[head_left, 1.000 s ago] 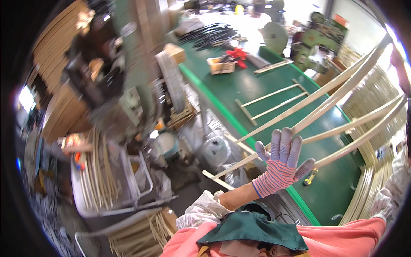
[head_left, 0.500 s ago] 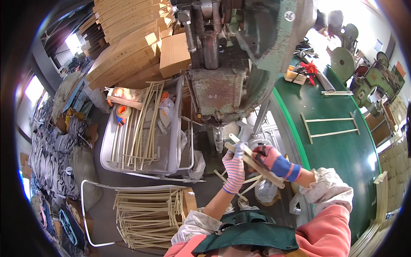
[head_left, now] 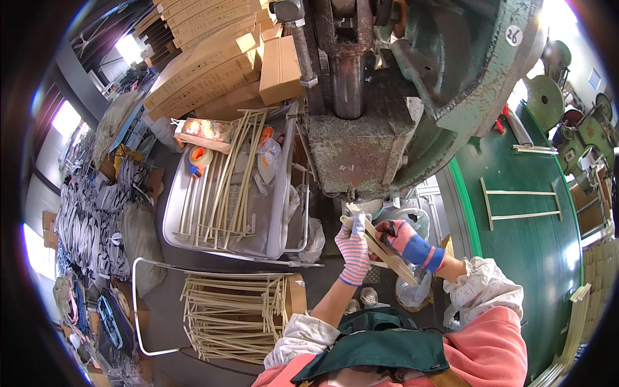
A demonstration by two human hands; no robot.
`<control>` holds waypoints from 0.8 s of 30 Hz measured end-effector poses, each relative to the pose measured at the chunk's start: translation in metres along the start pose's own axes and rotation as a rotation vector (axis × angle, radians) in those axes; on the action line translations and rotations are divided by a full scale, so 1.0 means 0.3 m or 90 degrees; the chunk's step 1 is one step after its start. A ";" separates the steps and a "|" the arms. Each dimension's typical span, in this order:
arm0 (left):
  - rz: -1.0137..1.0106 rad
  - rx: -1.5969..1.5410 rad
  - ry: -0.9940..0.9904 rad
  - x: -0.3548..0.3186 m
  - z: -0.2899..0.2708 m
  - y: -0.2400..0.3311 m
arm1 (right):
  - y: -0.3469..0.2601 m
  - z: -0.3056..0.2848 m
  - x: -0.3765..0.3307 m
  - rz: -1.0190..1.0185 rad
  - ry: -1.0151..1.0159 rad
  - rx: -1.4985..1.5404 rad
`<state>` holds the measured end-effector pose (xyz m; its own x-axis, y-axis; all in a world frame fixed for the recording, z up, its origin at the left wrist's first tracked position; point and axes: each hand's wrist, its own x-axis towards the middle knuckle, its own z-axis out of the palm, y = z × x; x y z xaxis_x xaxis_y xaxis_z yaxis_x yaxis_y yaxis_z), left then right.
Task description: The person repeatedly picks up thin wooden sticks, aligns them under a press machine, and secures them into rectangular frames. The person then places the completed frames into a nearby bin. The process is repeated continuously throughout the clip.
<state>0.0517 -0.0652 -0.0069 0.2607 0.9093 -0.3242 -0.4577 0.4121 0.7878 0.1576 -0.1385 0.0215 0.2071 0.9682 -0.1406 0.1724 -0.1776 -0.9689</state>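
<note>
Just below the press head (head_left: 354, 158), both hands hold a cream-coloured frame of flat bars (head_left: 401, 267). Its bars slant from upper left to lower right, and some have rounded ends. My left hand (head_left: 353, 248), in a pink-and-white striped glove with a blue cuff, is closed around the upper left end. On the right side of the bars, my right hand (head_left: 409, 244), in a pink and blue glove, is closed with its fingertips at the bars. The hands and front bar partly hide the rest of the frame.
A white tub (head_left: 271, 226) with long strips and a tape roll (head_left: 200, 157) stands to the left. Nearer lies a stack of cream bars (head_left: 235, 316) by a white tube rail (head_left: 137, 309). A similar frame (head_left: 522, 192) rests on the green table (head_left: 516, 251) at right.
The view has shifted, and the press head appears larger and closer. The frame's bars in my hands now lie closer together, and its splayed lower bars no longer show. Both hands keep their grip.
</note>
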 end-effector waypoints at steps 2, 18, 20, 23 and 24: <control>0.039 0.003 -0.006 0.000 0.004 -0.010 | 0.009 -0.050 0.050 0.039 -0.053 -0.008; 0.034 -0.019 0.098 -0.015 0.046 -0.010 | 0.233 -0.051 0.332 -0.263 0.008 -0.054; 0.041 -0.010 0.086 -0.017 0.045 0.002 | 0.229 -0.055 0.329 -0.276 0.010 -0.067; -0.017 0.006 0.030 -0.019 0.021 0.034 | 0.228 -0.069 0.325 -0.296 0.018 -0.098; -0.030 0.015 0.033 -0.018 0.018 0.040 | 0.230 -0.074 0.318 -0.307 0.025 -0.110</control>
<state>0.0495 -0.0654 0.0071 0.2371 0.8910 -0.3872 -0.4258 0.4535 0.7829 0.2106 -0.0623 -0.0543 0.1006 0.9401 0.3258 0.4131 0.2585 -0.8732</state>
